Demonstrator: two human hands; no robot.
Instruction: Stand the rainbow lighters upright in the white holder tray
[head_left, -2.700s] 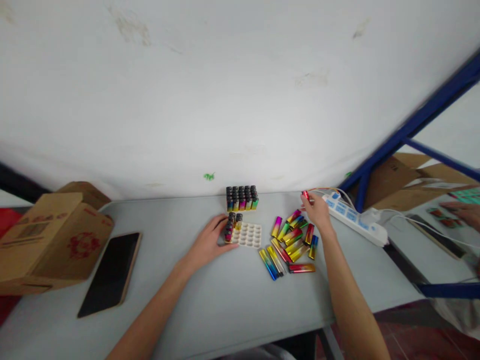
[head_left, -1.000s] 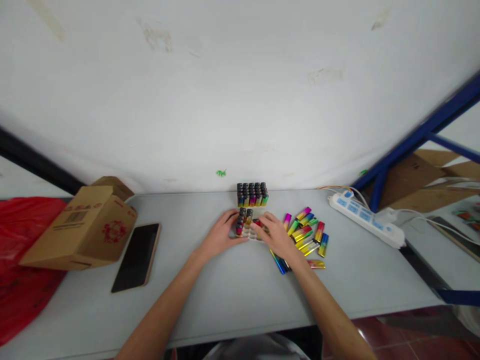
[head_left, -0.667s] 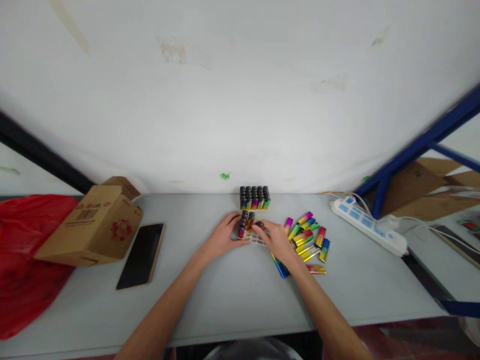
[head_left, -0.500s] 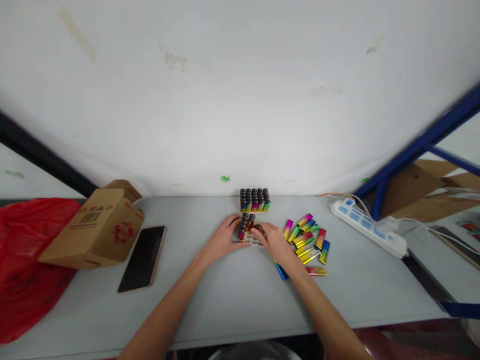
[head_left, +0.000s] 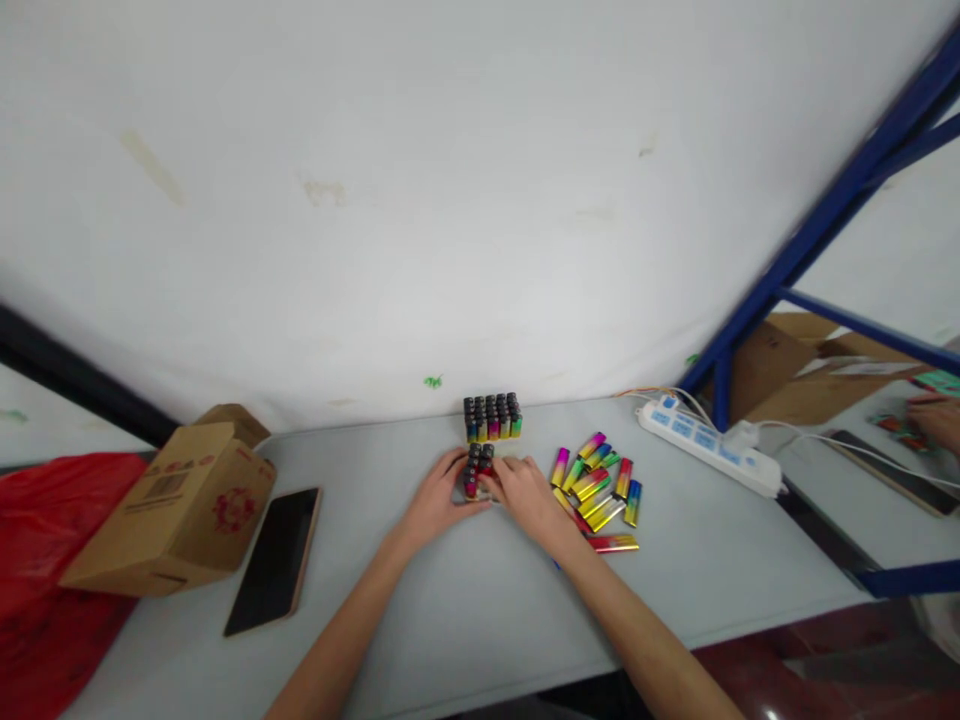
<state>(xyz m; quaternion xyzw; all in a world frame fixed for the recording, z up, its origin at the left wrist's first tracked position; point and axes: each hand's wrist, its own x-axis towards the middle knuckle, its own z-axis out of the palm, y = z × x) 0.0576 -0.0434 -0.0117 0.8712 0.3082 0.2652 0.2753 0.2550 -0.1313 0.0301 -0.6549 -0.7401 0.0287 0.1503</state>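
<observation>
My left hand (head_left: 441, 494) curves around the left side of a small pale tray (head_left: 489, 488), its fingers and thumb closed against it. In that tray stand several black-topped lighters (head_left: 472, 472), in its left part. My right hand (head_left: 520, 488) is over the right part of the tray, fingertips pinched on a reddish lighter (head_left: 486, 470) mostly hidden by the fingers. Just behind stands a full block of upright lighters (head_left: 493, 418) with black tops and coloured bodies. To the right of my right hand lies a loose pile of shiny multicoloured lighters (head_left: 596, 485).
A cardboard box (head_left: 176, 505) leans on a red plastic bag (head_left: 45, 580) at the left, beside a dark phone (head_left: 274, 560). At the right lies a white power strip (head_left: 709, 447) with cables, near a blue metal frame (head_left: 795, 265). Another person's hand (head_left: 936, 415) shows at the far right.
The camera view has turned slightly right and up. My right hand has brought the lighter down into the tray, beside the standing ones. My left hand keeps its hold.
</observation>
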